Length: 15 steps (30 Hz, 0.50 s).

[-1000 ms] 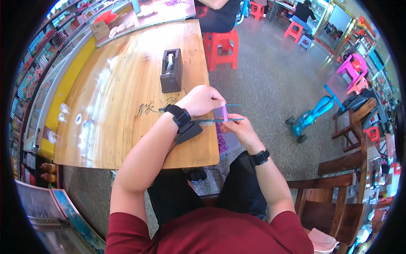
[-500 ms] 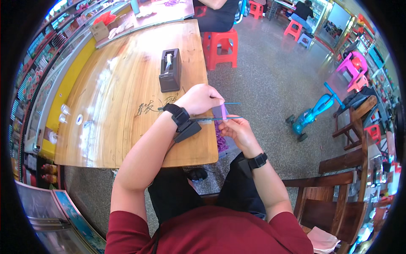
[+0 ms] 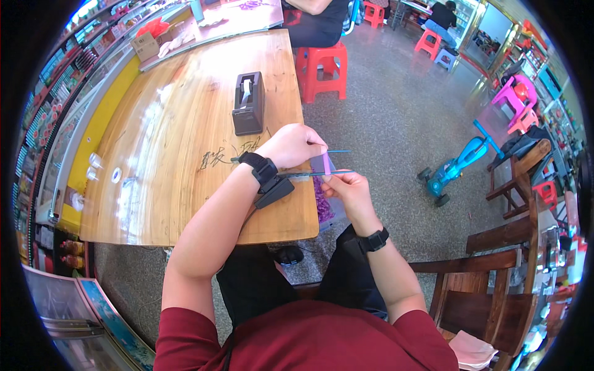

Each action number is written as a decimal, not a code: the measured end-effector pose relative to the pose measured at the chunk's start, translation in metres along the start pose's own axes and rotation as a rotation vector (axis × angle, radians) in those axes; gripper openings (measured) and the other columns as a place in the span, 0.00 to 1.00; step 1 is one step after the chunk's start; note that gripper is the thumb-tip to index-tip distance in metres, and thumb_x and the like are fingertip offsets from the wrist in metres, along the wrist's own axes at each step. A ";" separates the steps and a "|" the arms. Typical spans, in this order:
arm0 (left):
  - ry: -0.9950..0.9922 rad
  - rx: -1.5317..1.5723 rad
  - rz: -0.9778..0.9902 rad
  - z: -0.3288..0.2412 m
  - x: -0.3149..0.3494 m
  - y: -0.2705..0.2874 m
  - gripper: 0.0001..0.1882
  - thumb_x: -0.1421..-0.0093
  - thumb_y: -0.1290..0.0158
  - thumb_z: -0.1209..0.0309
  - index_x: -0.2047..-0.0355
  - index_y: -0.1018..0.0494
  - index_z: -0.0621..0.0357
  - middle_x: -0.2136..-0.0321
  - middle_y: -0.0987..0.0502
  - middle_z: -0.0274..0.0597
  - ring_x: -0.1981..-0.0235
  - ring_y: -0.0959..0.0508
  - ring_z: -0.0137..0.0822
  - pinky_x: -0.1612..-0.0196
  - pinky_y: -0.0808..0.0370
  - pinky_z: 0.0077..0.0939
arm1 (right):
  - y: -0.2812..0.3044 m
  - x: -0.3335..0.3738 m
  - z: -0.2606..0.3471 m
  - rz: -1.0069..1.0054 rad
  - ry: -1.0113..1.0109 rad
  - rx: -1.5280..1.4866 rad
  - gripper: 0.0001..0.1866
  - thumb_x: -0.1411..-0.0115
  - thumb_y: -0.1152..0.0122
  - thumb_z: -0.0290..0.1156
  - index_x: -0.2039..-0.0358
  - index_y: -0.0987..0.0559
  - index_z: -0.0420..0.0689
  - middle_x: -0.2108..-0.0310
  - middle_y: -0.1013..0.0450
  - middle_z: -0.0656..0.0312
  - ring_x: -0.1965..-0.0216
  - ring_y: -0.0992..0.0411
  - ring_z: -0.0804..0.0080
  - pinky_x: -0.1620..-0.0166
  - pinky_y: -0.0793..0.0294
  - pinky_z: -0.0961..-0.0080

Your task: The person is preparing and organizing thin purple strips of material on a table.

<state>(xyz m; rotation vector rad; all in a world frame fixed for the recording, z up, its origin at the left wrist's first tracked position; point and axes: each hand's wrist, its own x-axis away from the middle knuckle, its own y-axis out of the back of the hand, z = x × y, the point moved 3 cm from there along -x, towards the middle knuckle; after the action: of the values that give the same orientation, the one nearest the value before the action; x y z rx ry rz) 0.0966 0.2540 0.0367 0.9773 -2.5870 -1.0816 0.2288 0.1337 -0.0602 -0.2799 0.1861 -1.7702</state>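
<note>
The wooden worktop (image 3: 192, 139) is brightly lit and streaked with white glare; straight lines are bent toward the blackened rim

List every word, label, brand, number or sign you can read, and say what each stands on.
Dark handwritten characters on the light-brown wooden tabletop: visible, but not copied out here.
Brown cardboard box: any print is too small to read.
Colourful shelved packages at left: any labels are too blurred to read.
</note>
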 end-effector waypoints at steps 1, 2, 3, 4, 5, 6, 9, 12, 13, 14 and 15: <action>-0.002 -0.001 0.001 -0.002 -0.001 0.000 0.11 0.42 0.44 0.64 0.66 0.19 0.58 0.70 0.19 0.48 0.66 0.19 0.42 0.59 0.24 0.31 | -0.001 0.002 0.003 -0.021 0.033 0.038 0.08 0.40 0.36 0.31 0.68 0.19 0.39 0.74 0.22 0.63 0.75 0.27 0.81 0.67 0.26 0.82; -0.001 -0.034 0.010 -0.004 -0.001 0.000 0.11 0.42 0.43 0.65 0.65 0.19 0.58 0.69 0.19 0.49 0.65 0.19 0.43 0.58 0.25 0.32 | -0.002 0.004 0.004 -0.023 0.034 0.037 0.08 0.40 0.36 0.31 0.68 0.19 0.39 0.74 0.22 0.63 0.75 0.27 0.81 0.67 0.26 0.82; 0.001 -0.066 0.019 -0.006 -0.001 0.000 0.11 0.42 0.42 0.66 0.63 0.19 0.58 0.68 0.20 0.49 0.65 0.20 0.43 0.58 0.25 0.33 | -0.003 0.005 0.006 -0.030 0.045 0.032 0.07 0.40 0.37 0.31 0.68 0.19 0.39 0.74 0.22 0.62 0.75 0.27 0.81 0.67 0.26 0.82; 0.000 -0.066 0.019 -0.006 -0.001 0.001 0.11 0.42 0.42 0.66 0.63 0.19 0.58 0.68 0.20 0.49 0.65 0.20 0.43 0.58 0.25 0.33 | -0.004 0.006 0.007 -0.036 0.054 0.029 0.07 0.40 0.37 0.31 0.69 0.19 0.39 0.74 0.22 0.62 0.75 0.27 0.81 0.67 0.26 0.82; 0.004 -0.062 0.023 -0.006 -0.002 0.001 0.11 0.42 0.43 0.65 0.63 0.19 0.58 0.68 0.20 0.49 0.65 0.20 0.44 0.58 0.25 0.33 | -0.005 0.006 0.006 -0.036 0.054 0.029 0.07 0.40 0.37 0.31 0.69 0.19 0.39 0.74 0.22 0.62 0.75 0.27 0.81 0.67 0.26 0.82; 0.007 -0.058 0.027 -0.005 -0.002 0.001 0.11 0.42 0.43 0.65 0.63 0.19 0.58 0.68 0.20 0.49 0.64 0.20 0.44 0.58 0.25 0.34 | -0.005 0.007 0.006 -0.045 0.065 0.035 0.07 0.39 0.37 0.30 0.69 0.19 0.39 0.74 0.22 0.62 0.75 0.27 0.81 0.67 0.26 0.82; -0.044 -0.095 0.040 -0.003 -0.002 0.001 0.12 0.41 0.43 0.64 0.63 0.19 0.58 0.69 0.20 0.49 0.64 0.20 0.44 0.58 0.25 0.34 | -0.007 0.008 0.005 -0.054 0.084 0.023 0.07 0.39 0.38 0.30 0.69 0.20 0.39 0.74 0.22 0.62 0.74 0.27 0.80 0.66 0.26 0.82; -0.038 -0.073 0.055 -0.008 -0.001 0.000 0.12 0.41 0.44 0.63 0.63 0.20 0.58 0.69 0.21 0.50 0.64 0.21 0.45 0.58 0.26 0.35 | -0.009 0.012 0.004 -0.058 0.098 -0.001 0.07 0.39 0.39 0.30 0.67 0.20 0.38 0.73 0.22 0.61 0.73 0.27 0.79 0.65 0.26 0.81; -0.037 -0.074 0.055 -0.008 0.000 0.000 0.12 0.41 0.44 0.63 0.63 0.20 0.58 0.69 0.21 0.50 0.64 0.21 0.45 0.58 0.26 0.35 | -0.009 0.013 0.004 -0.059 0.105 -0.007 0.07 0.38 0.39 0.30 0.66 0.21 0.38 0.72 0.22 0.61 0.73 0.27 0.79 0.65 0.26 0.81; -0.053 -0.092 0.053 -0.008 0.000 0.000 0.13 0.41 0.44 0.63 0.63 0.20 0.59 0.70 0.21 0.50 0.64 0.21 0.45 0.59 0.26 0.36 | -0.010 0.014 0.004 -0.058 0.105 -0.007 0.07 0.38 0.39 0.30 0.66 0.21 0.38 0.72 0.22 0.61 0.73 0.27 0.79 0.65 0.26 0.81; -0.069 -0.110 0.051 -0.008 0.000 0.000 0.13 0.41 0.44 0.63 0.63 0.20 0.59 0.70 0.21 0.50 0.64 0.21 0.46 0.59 0.26 0.36 | -0.010 0.014 0.005 -0.056 0.104 -0.004 0.08 0.38 0.39 0.30 0.66 0.21 0.38 0.72 0.22 0.60 0.72 0.26 0.79 0.65 0.26 0.81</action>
<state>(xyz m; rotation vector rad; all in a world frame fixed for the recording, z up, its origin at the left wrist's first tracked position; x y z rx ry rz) 0.0999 0.2493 0.0423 0.8587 -2.5596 -1.2500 0.2176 0.1219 -0.0515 -0.1979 0.2580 -1.8419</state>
